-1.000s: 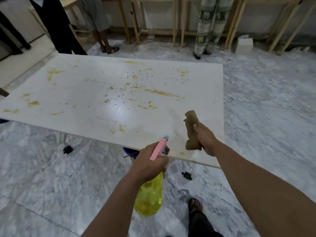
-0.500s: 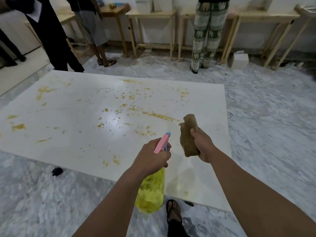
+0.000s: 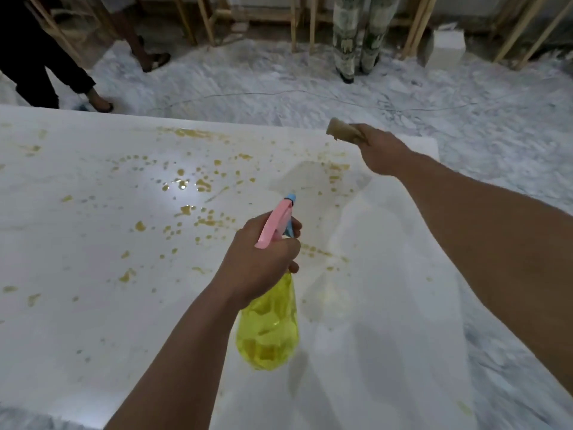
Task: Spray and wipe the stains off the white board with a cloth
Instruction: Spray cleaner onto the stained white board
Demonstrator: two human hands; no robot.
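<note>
The spray bottle (image 3: 268,324) hangs over the board (image 3: 77,321) at centre, in the left hand (image 3: 260,262). The cloth (image 3: 342,131), in the right hand (image 3: 384,153), sits at one o'clock, above the board's far edge.

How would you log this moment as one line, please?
left hand: grips yellow spray bottle | right hand: holds brown cloth | white board: stained

The floor (image 3: 465,125) is grey-white marble. Along the top of the frame stand wooden table legs (image 3: 297,20). A white box (image 3: 445,52) sits upper right. A thin cable (image 3: 248,95) lies across the floor.
</note>
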